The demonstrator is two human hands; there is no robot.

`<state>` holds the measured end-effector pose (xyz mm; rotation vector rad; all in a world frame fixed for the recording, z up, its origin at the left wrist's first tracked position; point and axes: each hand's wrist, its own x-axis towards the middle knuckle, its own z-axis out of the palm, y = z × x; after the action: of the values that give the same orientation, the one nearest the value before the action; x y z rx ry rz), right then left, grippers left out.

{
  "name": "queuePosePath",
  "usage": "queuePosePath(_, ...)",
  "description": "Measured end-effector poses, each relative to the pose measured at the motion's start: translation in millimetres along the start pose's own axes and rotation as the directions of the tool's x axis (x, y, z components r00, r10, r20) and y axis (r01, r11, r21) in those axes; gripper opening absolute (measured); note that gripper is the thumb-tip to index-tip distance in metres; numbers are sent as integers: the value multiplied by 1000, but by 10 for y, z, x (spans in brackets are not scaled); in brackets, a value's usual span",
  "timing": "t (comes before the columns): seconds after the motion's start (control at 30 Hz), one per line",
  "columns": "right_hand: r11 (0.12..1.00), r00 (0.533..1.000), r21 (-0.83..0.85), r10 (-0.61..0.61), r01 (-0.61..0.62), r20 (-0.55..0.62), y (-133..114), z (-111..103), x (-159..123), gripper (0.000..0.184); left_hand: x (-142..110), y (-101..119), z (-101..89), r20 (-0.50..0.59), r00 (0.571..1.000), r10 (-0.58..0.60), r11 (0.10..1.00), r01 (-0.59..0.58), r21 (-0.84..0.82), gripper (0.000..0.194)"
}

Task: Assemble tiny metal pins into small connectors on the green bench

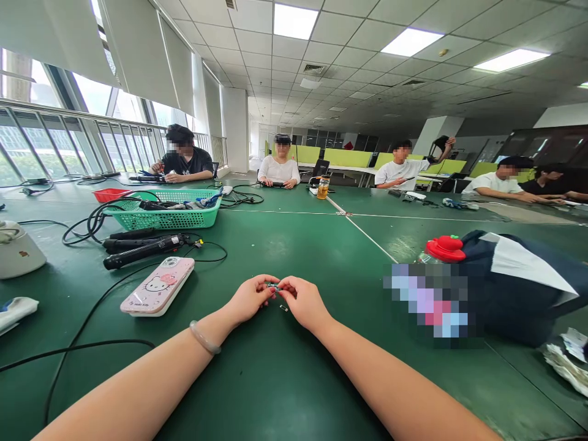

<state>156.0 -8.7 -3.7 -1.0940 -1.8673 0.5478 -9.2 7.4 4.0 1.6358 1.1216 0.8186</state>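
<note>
Both hands meet over the green table (257, 380), in the middle of the view. My left hand (250, 300) pinches a tiny dark part with pale, shiny spots (274, 287), which looks like a small circuit board. From the other side my right hand (305, 303) closes its fingertips on the same part. The fingers cover much of it, so its exact kind cannot be made out. Just below the fingertips a small silvery piece (283, 308) lies on the tabletop. A pale bangle (204, 338) circles my left wrist.
A phone in a pink case (158, 286), black cylindrical tools (142, 250) and a teal basket (168, 214) with cables lie left. On the right are a dark bag (509, 294) and a red-lidded bottle (445, 248). Several people sit around the table's far side.
</note>
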Motion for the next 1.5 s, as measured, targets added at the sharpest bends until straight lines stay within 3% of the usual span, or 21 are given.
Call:
queuePosePath(0.17, 1000, 1000, 6, 11, -11, -19, -23, -23, -8, 16, -11, 17, 8, -6, 1000, -9, 1000, 9, 0, 37)
queuePosePath(0.47, 991, 991, -49, -123, 121, -43, -11, -8, 7, 16, 1, -17, 5, -39, 997, 64, 998, -64, 0, 32)
queuePosePath(0.87, 990, 989, -55, -130, 127, -67, -2, -17, 1, 18, -22, 32, 6, -7, 997, 73, 996, -73, -47, 30)
queuePosePath(1.23, 985, 985, -85, -157, 150, -71, -28, -26, -17, 18, -69, 75, 0, -52, 997, 53, 996, -56, -62, 35)
queuePosePath(1.5, 977, 975, -105, -196, 184, -110, -66, -45, -38, 20, -65, 61, -6, -13, 995, 97, 980, -98, -172, 34)
